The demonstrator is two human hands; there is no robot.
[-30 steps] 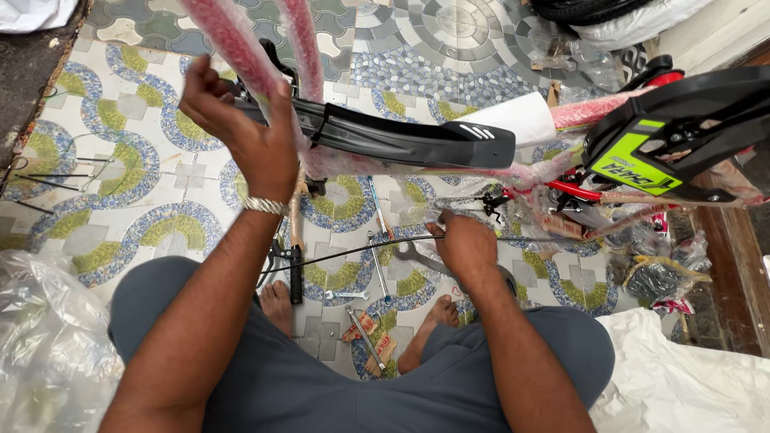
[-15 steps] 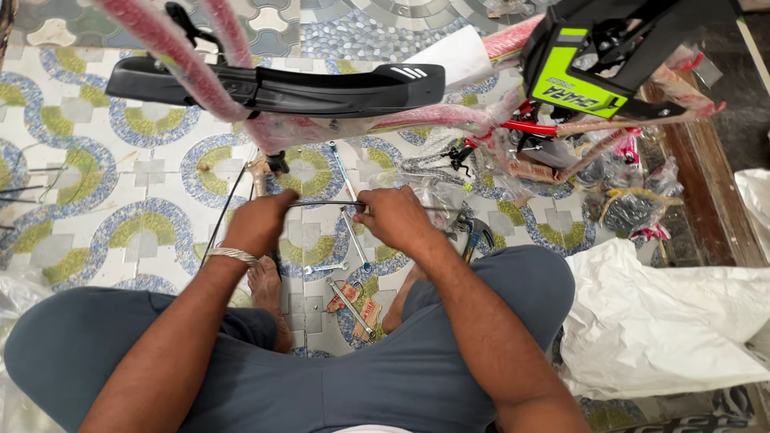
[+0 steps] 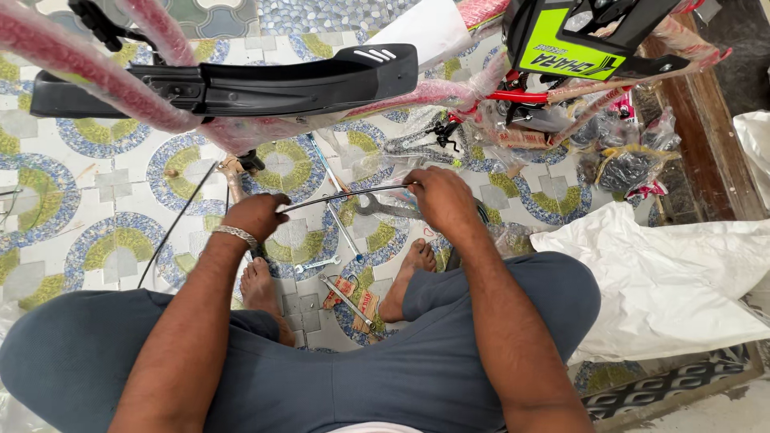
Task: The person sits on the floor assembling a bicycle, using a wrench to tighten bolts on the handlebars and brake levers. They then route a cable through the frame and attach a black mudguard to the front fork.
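Note:
My left hand (image 3: 255, 216) and my right hand (image 3: 439, 200) each grip one end of a thin bent metal rod (image 3: 345, 195), held level above the patterned tile floor. A metal bracelet sits on my left wrist. Just above my hands hangs a long black plastic mudguard (image 3: 241, 84) fixed to a bicycle frame wrapped in pink foam (image 3: 152, 112). A grey open-ended spanner (image 3: 385, 210) lies on the floor close to my right hand. I squat with both bare feet on the tiles.
Small spanners (image 3: 319, 264) and a long blue-tipped tool (image 3: 341, 224) lie between my feet and the bicycle. A green and black bicycle part (image 3: 561, 44) and plastic-wrapped parts (image 3: 618, 160) sit at upper right. White sheeting (image 3: 666, 281) covers the floor at right.
My left hand came down from the mudguard to the thin rod. Both hands now hold the rod further apart, and my view has shifted left and closer.

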